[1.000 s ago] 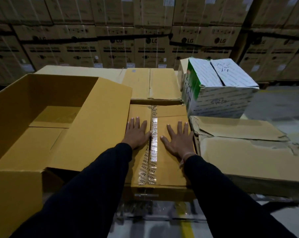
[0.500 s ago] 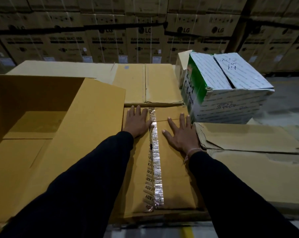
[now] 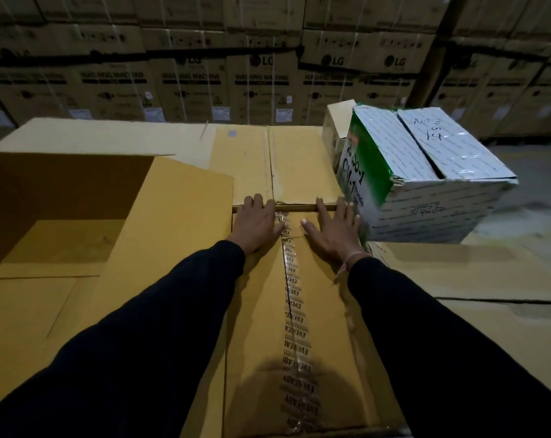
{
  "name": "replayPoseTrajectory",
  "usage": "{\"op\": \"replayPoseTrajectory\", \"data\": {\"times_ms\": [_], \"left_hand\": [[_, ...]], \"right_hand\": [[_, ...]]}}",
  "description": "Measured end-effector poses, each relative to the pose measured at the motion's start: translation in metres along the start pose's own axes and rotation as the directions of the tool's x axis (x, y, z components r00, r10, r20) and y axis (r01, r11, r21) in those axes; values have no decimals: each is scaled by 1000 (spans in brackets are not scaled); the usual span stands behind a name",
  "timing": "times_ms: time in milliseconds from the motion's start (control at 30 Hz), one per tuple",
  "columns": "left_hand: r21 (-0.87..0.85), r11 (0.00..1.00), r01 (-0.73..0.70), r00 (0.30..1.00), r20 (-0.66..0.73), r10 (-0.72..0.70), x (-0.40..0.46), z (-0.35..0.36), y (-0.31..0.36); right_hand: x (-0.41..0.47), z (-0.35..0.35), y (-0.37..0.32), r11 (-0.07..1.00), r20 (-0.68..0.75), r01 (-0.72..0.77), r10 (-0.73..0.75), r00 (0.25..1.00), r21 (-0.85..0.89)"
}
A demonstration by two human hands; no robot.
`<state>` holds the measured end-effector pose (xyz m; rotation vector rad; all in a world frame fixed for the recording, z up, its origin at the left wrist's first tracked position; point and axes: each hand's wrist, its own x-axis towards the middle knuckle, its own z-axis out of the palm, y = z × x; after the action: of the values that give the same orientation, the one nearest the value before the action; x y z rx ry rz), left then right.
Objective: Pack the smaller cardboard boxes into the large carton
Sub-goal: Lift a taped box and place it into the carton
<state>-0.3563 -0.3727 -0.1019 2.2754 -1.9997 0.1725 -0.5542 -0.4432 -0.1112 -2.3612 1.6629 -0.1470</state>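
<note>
Head view: both hands lie flat on a taped cardboard box [image 3: 318, 311], the left hand [image 3: 256, 224] and right hand [image 3: 332, 230] either side of its tape seam, fingers straight and reaching its far edge, gripping nothing. The open large carton [image 3: 109, 216] stands just left of it; a green-and-white box [image 3: 426, 172] sits to the right.

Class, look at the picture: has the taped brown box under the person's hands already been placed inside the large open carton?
No. The taped box lies outside, right of the open carton, with both the left hand and right hand flat on top.
</note>
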Motion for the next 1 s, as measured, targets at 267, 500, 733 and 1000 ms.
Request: {"op": "replayPoseTrajectory", "data": {"times_ms": [267,500,733,1000], "left_hand": [[-27,998,48,996,-75,-50,55,8,-32],[-61,973,224,974,55,-220,137,18,-66],[-91,877,472,878,139,-458,201,31,-105],[-432,606,668,731,227,-644,223,40,-146]], "right_hand": [[66,-3,-4,999,67,-33,31,997,33],[134,0,4,1000,90,4,-2,996,-29],[199,-3,4,1000,126,-8,11,992,-27],[237,-15,3,973,109,-131,111,988,192]]}}
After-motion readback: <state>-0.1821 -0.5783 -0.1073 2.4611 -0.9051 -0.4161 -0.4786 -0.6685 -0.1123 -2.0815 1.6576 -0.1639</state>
